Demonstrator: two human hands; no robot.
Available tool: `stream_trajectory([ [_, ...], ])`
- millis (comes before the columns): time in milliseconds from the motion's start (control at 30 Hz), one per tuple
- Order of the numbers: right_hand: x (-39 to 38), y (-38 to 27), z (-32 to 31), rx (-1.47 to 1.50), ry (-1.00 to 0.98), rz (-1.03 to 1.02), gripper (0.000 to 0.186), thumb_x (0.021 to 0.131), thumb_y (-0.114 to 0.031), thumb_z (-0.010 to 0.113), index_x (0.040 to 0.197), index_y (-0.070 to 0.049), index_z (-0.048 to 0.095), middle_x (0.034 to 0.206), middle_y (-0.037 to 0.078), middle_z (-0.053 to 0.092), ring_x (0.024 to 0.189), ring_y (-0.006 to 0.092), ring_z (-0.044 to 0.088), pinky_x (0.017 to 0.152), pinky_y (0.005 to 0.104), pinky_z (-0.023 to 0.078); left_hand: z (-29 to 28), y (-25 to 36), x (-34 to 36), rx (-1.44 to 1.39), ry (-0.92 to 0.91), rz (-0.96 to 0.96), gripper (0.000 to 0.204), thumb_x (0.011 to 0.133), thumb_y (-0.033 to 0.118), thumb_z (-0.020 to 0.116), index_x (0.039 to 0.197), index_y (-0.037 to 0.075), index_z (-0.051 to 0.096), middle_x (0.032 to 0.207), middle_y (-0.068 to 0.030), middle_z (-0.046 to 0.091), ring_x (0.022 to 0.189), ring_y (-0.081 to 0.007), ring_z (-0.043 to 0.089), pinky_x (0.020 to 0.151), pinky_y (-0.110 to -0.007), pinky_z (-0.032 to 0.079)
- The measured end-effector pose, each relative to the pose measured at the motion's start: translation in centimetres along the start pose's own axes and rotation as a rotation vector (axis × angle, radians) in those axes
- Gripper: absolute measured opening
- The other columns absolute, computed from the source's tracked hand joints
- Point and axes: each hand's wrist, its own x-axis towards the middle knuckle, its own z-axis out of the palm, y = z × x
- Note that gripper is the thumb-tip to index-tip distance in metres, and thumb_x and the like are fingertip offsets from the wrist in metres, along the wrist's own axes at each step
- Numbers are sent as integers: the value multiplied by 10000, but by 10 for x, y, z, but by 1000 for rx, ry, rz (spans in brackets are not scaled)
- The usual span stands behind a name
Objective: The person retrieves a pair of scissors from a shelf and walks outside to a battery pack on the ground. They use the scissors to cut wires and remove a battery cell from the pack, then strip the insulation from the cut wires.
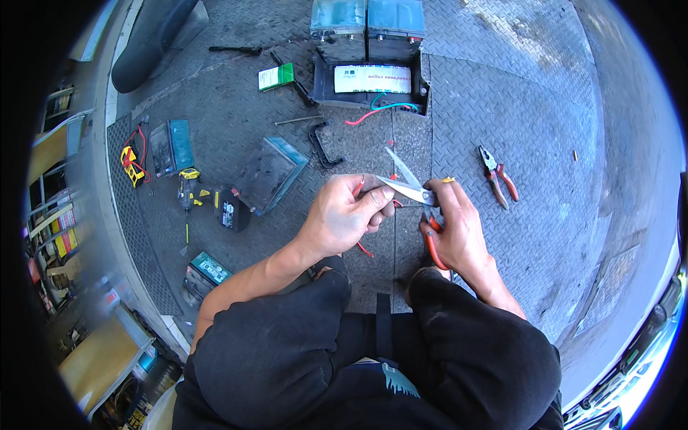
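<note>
1. Scissors (411, 190): located at the centre of the scene, raised above the floor between both hands. The blades are spread in a V and point left; the red handles (433, 252) sit on the right, near side.
2. Right hand (459, 228): fingers curl around the handles with little free gap. This grip presumably keeps the blades apart and under control.
3. Left hand (344, 215): fingers are folded in and the thumb presses down toward the forefinger, with no clear gap. It holds a red wire (358, 188), mostly hidden by the fingers. The pinch probably steadies the wire close to the blades. Whether the lower blade touches the thumb cannot be told.
4. Pliers (496, 175): lie on the tread-plate floor (537, 107) to the right, well apart from the hands, apparently laid aside within reach.
5. Black case (322, 89): stands at the far side, in front of two blue-topped batteries (395, 20). A red lead (364, 117) and a teal lead (398, 105) trail from its right part.
6. Left area: a dark bracket (316, 147) lies nearest the hands. Beyond it are a tilted battery (269, 175), a yellow-and-black drill (187, 190) and a yellow meter (131, 165), probably spread out for access.
</note>
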Motion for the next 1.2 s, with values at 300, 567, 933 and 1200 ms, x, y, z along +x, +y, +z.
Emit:
stream_trajectory([
  [300, -2, -3, 1, -18, -70, 27, 573, 757, 7, 820, 1298, -29, 635, 1012, 192, 626, 909, 434, 675, 772, 499, 563, -3, -3, -3, 75, -26, 69, 226, 1150, 117, 584, 1170, -58, 726, 866, -22, 667, 691, -40, 513, 597, -231, 450],
  [567, -7, -1, 6, 64, -39, -12, 491, 775, 41, 764, 1253, -25, 674, 873, 133, 601, 709, 285, 634, 648, 402, 523, -10, -4, -5, 216, -79, 159, 226, 1126, 110, 579, 1108, -42, 746, 778, 13, 644, 629, -47, 538, 552, -262, 433],
  [933, -13, -13, 7, 850, -379, 283, 281, 887, -8, 639, 1165, -7, 676, 760, -38, 538, 615, 55, 487, 560, 255, 391, -8, -3, -4, -225, -189, 56, 249, 1114, 119, 572, 1019, -71, 702, 675, 84, 444, 546, 11, 360, 470, -208, 272],
  [1200, -16, -11, 8, 1288, -546, 440, 251, 982, -78, 615, 1222, -7, 620, 824, 4, 578, 581, 51, 478, 510, 227, 373, -4, -7, 0, -264, -131, 56, 280, 1094, 154, 584, 933, -46, 695, 658, 78, 438, 523, -3, 352, 441, -224, 261],
])
